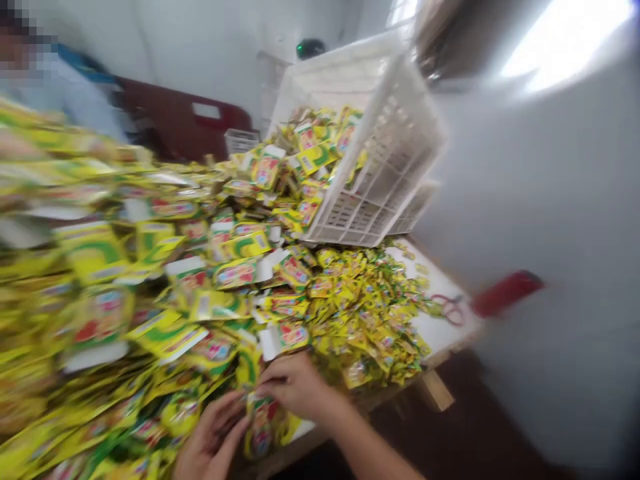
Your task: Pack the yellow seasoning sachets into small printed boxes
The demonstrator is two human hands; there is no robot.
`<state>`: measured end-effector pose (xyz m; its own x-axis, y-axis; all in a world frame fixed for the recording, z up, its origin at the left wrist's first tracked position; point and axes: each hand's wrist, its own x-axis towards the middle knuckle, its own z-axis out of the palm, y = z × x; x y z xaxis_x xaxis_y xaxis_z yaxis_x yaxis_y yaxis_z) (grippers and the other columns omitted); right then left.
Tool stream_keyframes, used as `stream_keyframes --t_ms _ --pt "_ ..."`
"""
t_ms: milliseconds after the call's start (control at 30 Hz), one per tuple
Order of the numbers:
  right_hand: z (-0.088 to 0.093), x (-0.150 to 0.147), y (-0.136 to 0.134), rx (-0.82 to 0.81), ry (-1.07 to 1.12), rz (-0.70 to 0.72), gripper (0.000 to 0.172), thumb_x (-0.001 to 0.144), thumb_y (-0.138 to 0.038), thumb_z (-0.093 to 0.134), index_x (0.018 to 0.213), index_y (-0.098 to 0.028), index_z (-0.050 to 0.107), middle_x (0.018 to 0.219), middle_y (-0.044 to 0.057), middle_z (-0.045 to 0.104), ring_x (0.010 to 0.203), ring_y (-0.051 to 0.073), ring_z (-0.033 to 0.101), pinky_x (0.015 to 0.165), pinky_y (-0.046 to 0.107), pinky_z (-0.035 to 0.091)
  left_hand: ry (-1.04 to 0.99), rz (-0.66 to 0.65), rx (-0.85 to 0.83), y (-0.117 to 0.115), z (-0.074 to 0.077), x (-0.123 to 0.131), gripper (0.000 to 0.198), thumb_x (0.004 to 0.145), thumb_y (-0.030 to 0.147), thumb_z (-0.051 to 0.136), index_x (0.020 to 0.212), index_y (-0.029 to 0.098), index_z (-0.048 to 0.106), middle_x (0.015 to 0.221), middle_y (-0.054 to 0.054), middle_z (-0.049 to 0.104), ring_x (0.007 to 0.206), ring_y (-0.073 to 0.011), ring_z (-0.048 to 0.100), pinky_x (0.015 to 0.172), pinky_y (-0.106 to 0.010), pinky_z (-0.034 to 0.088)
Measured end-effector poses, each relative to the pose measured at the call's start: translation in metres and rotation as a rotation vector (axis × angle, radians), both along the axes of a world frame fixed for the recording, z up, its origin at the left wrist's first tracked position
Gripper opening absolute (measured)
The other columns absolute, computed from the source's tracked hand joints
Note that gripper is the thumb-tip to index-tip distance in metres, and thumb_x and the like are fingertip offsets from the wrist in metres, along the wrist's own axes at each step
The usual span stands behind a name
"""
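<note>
Figure: from afar, I see my right hand (pixel 295 385) pinching a yellow sachet (pixel 263 427) beside my left hand (pixel 213 440), grip unclear; jostling the tilted white crate (pixel 385 180) could spill sachets over the table (pixel 440 333).

Print on the yellow sachets (pixel 220 307) is blurred.

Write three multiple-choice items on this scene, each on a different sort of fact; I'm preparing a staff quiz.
1. Where do the scissors lie?
A. In the crate
B. On the table
C. In a hand

2. What colour is the crate?
A. Blue
B. Red
C. White

3. What are the hands doing?
A. Both touching one yellow packet
B. Hanging empty
C. Lifting the crate

1: B, they lie on the table's bare corner beside small sachets.
2: C, its slatted walls show white.
3: A, the left hand and right hand meet at that packet.
</note>
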<state>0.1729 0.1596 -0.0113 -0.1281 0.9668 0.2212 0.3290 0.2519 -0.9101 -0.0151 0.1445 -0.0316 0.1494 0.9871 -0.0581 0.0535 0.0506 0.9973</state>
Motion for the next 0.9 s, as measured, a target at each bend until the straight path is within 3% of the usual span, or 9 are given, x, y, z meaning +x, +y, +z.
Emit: stream_keyframes --t_ms 133,267,400,533,700,800,900 --pt "0.002 -0.001 -0.001 -0.042 0.019 0.017 0.007 0.081 -0.016 0.071 0.083 -0.019 0.077 0.072 0.000 0.070 0.068 0.013 0.063 0.065 0.019 0.044 0.020 -0.045 0.094 -0.006 -0.011 -0.005 0.027 0.077 0.036 0.073 0.101 0.023 0.068 0.099 -0.004 0.075 0.095 -0.0232 0.072 0.086 -0.030 0.059" --pt "0.002 -0.004 -0.003 -0.022 0.036 0.040 0.009 0.080 -0.012 0.071 0.081 -0.019 0.076 0.072 0.000 0.070 0.070 0.013 0.063 0.067 0.020 0.045 0.060 -0.070 0.155 -0.008 -0.010 -0.004 0.021 0.084 0.031 0.066 0.103 0.024 0.066 0.107 -0.006 0.070 0.102 -0.0226 0.068 0.090 -0.030 0.056" --pt "0.006 -0.008 -0.006 0.000 0.049 0.021 0.011 0.079 -0.010 0.071 0.082 -0.019 0.075 0.075 0.000 0.069 0.072 0.013 0.062 0.069 0.020 0.045 0.148 -0.067 0.292 -0.008 -0.006 -0.005 0.013 0.086 0.028 0.063 0.098 0.024 0.066 0.118 -0.008 0.062 0.116 -0.0246 0.059 0.098 -0.035 0.050" --pt "0.012 -0.006 -0.012 0.058 0.045 0.045 0.011 0.083 -0.011 0.068 0.084 -0.020 0.074 0.078 0.000 0.067 0.077 0.013 0.062 0.073 0.022 0.045 0.214 -0.042 0.381 -0.008 -0.013 -0.006 0.014 0.085 0.026 0.064 0.099 0.026 0.066 0.115 -0.007 0.063 0.112 -0.0243 0.060 0.096 -0.036 0.051" --pt "0.006 -0.003 -0.017 0.093 0.013 0.056 0.015 0.074 -0.014 0.079 0.086 -0.021 0.072 0.086 0.001 0.066 0.083 0.016 0.062 0.077 0.024 0.045 0.152 -0.051 0.258 -0.009 -0.015 -0.004 0.029 0.087 0.027 0.062 0.116 0.027 0.061 0.114 -0.006 0.066 0.103 -0.0216 0.066 0.091 -0.034 0.055" --pt "0.000 -0.008 -0.021 0.083 0.023 0.022 0.018 0.072 -0.010 0.078 0.084 -0.022 0.072 0.086 0.000 0.064 0.082 0.015 0.061 0.075 0.024 0.046 0.184 -0.086 0.265 -0.008 -0.012 -0.003 0.020 0.085 0.028 0.064 0.104 0.025 0.067 0.111 -0.006 0.068 0.107 -0.0233 0.064 0.098 -0.036 0.050" --pt "0.000 -0.014 -0.027 0.089 0.023 0.009 0.020 0.077 -0.007 0.072 0.089 -0.022 0.072 0.092 0.002 0.064 0.087 0.016 0.062 0.077 0.025 0.046 0.131 -0.078 0.242 -0.008 -0.009 -0.004 0.018 0.085 0.029 0.064 0.102 0.024 0.066 0.110 -0.006 0.069 0.105 -0.0230 0.065 0.096 -0.034 0.052"
